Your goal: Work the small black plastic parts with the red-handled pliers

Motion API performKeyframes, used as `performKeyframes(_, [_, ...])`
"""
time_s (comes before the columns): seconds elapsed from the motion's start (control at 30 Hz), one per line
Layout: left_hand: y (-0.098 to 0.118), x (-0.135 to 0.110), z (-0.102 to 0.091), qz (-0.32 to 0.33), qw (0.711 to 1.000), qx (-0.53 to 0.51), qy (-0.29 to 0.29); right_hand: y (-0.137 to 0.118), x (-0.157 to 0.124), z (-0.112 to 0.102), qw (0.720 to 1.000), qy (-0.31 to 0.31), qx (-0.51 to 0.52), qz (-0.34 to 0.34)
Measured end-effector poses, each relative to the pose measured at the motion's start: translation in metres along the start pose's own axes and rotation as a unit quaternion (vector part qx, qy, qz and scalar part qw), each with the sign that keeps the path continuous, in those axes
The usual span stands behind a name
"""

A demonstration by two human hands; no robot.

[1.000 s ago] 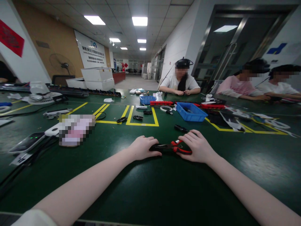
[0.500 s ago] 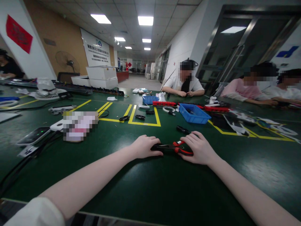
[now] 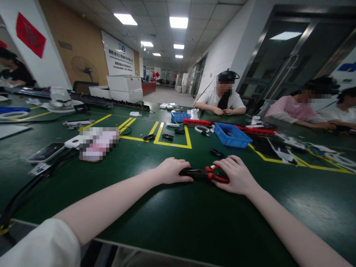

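Observation:
My right hand (image 3: 239,175) is wrapped round the red-and-black handles of a pair of pliers (image 3: 220,178), with the handles spread apart. The jaws point left, towards my left hand (image 3: 172,171). Between the thumb and fingers of that hand is a small black part (image 3: 185,171), and the jaws meet it. Dark jaws against a dark part hide exactly where they grip. Just beyond my right hand lies a black cylindrical piece (image 3: 217,153) on the green table (image 3: 167,218).
Several small black parts (image 3: 168,137) lie in or near yellow tape outlines. A blue bin (image 3: 233,136) stands beyond my right hand, a smaller blue bin (image 3: 180,117) farther back. A phone (image 3: 98,144) and cables (image 3: 41,181) are at left. A co-worker (image 3: 226,98) sits opposite.
The view has shifted slightly, so the surroundings sit a little farther right. Both hands keep nearly the same pose, with the pliers still at the black part.

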State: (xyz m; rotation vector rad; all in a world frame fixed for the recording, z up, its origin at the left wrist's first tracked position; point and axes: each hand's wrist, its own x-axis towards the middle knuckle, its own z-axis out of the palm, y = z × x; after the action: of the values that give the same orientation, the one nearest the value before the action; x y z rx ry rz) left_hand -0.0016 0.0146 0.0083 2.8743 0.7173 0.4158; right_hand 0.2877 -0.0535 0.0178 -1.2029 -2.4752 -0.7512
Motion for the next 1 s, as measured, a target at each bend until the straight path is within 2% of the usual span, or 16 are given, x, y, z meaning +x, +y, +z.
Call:
performKeyframes(0.8, [-0.0013,-0.0007,-0.002,0.0,1.0,-0.004,-0.007,0.0018,0.0006,0.0031,1.0,0.004,-0.002,-0.021])
performKeyframes(1.0, [-0.0017,-0.0004,-0.0004,0.0,1.0,0.003,-0.012,0.0003,-0.0019,0.0032,0.999,0.029,-0.022,-0.016])
